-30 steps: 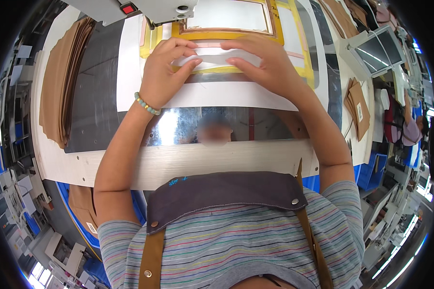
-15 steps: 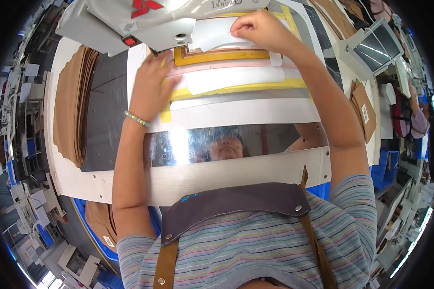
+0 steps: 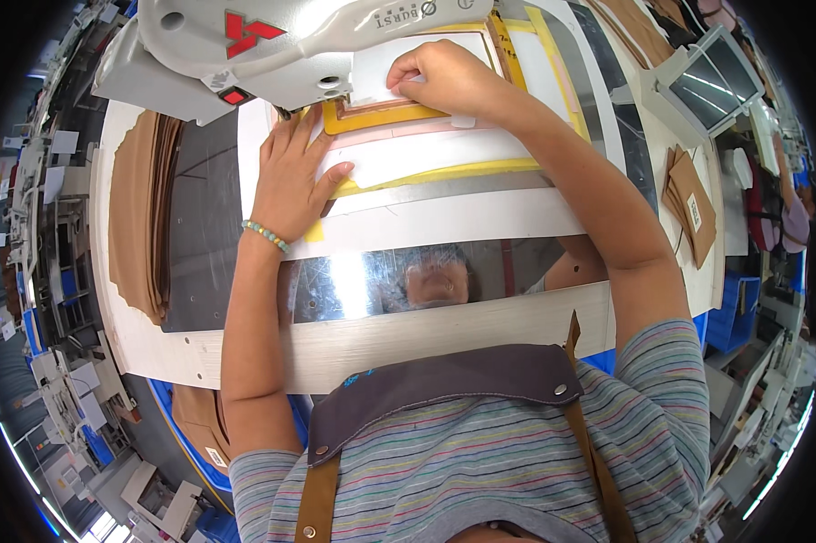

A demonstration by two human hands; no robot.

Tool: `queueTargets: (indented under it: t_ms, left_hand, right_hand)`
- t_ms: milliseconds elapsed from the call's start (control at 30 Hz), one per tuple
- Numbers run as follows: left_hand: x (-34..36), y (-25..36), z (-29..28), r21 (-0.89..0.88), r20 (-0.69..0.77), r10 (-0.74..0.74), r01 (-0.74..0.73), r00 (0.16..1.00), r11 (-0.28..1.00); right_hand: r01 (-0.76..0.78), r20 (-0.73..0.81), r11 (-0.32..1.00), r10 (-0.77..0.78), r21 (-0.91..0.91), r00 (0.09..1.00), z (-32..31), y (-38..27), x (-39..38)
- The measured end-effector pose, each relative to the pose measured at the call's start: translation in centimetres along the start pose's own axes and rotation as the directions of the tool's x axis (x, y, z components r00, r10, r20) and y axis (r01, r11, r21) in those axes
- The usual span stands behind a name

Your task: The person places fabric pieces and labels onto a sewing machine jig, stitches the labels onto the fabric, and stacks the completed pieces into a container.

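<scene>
My left hand (image 3: 292, 176) lies flat with fingers spread, its fingertips by the near left corner of a yellow-edged frame (image 3: 381, 119) under the sewing machine head (image 3: 308, 32). My right hand (image 3: 458, 81) is over the inside of that frame, thumb and fingertips pinched together just above a white sheet (image 3: 372, 77). Whatever sits between those fingertips is too small to make out. Under the frame is a larger white template (image 3: 408, 158) edged with yellow tape. A small translucent tab (image 3: 463, 121) sticks out from the frame's near edge, below my right wrist.
A stack of brown fabric pieces (image 3: 141, 217) lies at the left of the table. On the right are a screen (image 3: 711, 81) and several brown pieces with a white label (image 3: 690, 208). A shiny metal plate (image 3: 507, 271) runs along the near side. Blue bins stand below the table.
My right hand has moved left and slightly nearer across the frame, still pinched. My left hand has settled flat by the frame's corner. The view has shifted a little.
</scene>
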State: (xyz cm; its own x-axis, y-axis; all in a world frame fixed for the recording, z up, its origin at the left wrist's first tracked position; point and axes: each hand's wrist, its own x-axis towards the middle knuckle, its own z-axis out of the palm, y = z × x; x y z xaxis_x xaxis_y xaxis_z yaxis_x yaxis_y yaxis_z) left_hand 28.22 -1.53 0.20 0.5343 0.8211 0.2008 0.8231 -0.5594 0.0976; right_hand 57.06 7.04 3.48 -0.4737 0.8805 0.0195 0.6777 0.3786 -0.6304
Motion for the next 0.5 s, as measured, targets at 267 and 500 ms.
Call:
queueTargets:
  t_ms: [267,500]
  left_hand:
    - [0.0,0.7,0.1,-0.006,-0.059,-0.050,0.050,0.997,0.999]
    - [0.4,0.4,-0.2,-0.015,-0.051,-0.024,0.023,0.998,1.000]
  right_hand:
    - [-0.039,-0.043,0.970,0.051,0.242,0.998,-4.1,1.5,-0.8]
    - [0.288,0.035,0.927,-0.289,-0.241,0.957,-8.2,7.4,-1.1]
